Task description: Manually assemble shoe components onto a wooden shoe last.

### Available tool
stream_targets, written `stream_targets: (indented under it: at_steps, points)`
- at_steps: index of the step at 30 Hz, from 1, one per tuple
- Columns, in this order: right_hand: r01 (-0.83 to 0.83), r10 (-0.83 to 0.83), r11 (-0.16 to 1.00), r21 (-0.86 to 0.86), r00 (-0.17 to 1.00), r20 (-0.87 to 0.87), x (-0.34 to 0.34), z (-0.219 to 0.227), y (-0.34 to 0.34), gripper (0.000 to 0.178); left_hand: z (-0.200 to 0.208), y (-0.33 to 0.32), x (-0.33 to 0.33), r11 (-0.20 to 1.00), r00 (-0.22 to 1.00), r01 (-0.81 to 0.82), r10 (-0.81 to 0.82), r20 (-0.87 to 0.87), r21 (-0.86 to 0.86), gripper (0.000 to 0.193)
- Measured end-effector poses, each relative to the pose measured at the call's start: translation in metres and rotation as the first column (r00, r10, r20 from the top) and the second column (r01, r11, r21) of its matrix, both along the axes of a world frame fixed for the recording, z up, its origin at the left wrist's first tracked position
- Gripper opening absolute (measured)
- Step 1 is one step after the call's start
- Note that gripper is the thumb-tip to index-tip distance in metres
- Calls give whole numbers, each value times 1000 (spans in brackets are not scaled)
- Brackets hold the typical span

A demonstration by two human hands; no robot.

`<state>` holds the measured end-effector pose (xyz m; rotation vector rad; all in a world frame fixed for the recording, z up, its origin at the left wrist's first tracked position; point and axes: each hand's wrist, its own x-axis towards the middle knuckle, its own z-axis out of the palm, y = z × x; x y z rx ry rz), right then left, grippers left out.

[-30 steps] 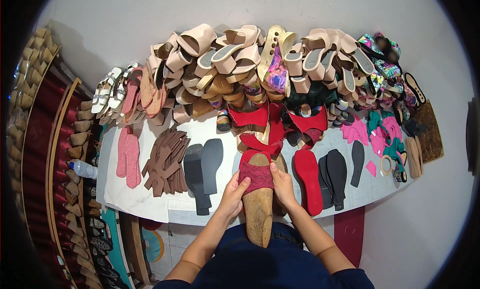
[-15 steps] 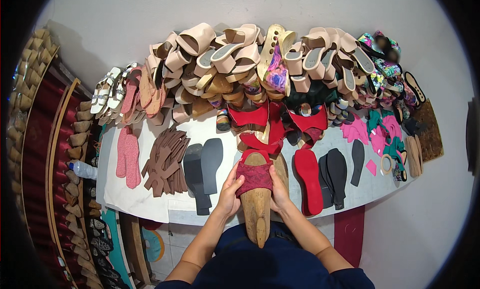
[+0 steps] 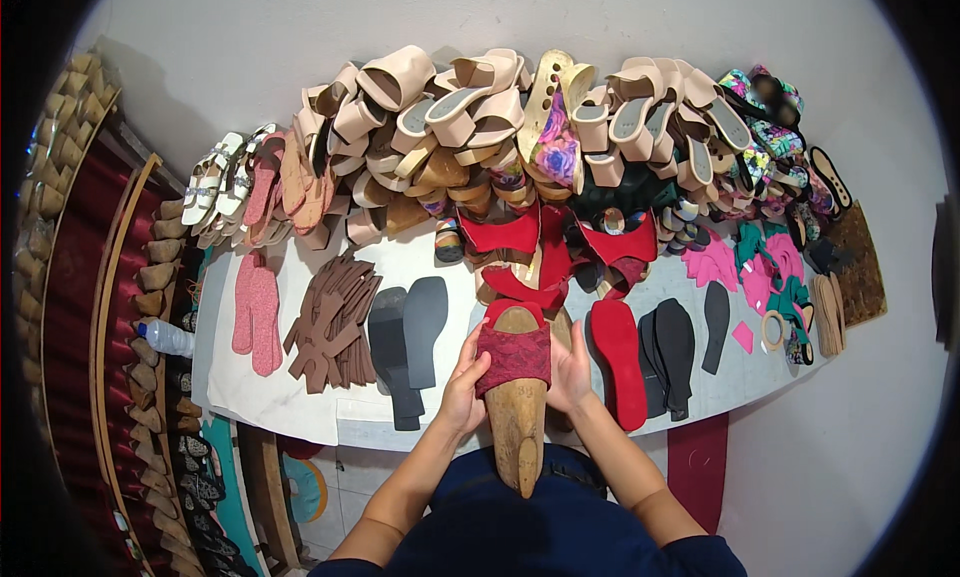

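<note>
My left hand (image 3: 463, 387) grips the left side of a wooden shoe last (image 3: 516, 427), its thumb on the dark red patterned strap (image 3: 514, 359) wrapped over the last. The last's rounded toe points away from me, with bright red material edging it. My right hand (image 3: 571, 377) is beside the last's right side, fingers stretched out and holding nothing; whether its palm touches the last I cannot tell. Just beyond lie red cut upper pieces (image 3: 525, 295). Close to the right hand is a red insole (image 3: 617, 362).
Black and grey soles (image 3: 672, 357), brown straps (image 3: 335, 327) and pink insoles (image 3: 257, 317) lie on the white table (image 3: 300, 407). Heaped beige sandals (image 3: 470, 102) line the wall. Pink and green scraps (image 3: 765, 262) are at right. A shelf of lasts (image 3: 155, 277) stands left.
My right hand has let go of the last and opened, moving slightly right. The last has shifted a little to the right in my left hand.
</note>
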<state>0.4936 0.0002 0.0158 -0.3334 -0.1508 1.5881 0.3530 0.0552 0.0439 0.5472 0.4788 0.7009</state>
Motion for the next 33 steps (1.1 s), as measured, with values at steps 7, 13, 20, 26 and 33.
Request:
stream_targets:
  at_steps: [7, 13, 20, 26, 33]
  points:
    - [190, -165, 972, 141, 971, -174, 24, 1, 47, 66, -6, -1, 5, 999, 999, 47, -47, 24, -7, 49]
    - [153, -101, 968, 201, 963, -251, 13, 7, 54, 63, -5, -2, 6, 999, 999, 35, -34, -29, 35, 51]
    - [125, -89, 968, 216, 981, -170, 23, 0, 70, 62, -4, -1, 5, 999, 999, 47, -47, 4, -8, 52]
    - [101, -59, 958, 267, 985, -162, 22, -1, 83, 61, -2, 1, 9, 997, 997, 82, -82, -1, -1, 51]
    - [151, -85, 965, 215, 953, -291, 13, -13, 88, 61, -6, 2, 6, 999, 999, 49, -49, -19, -3, 50]
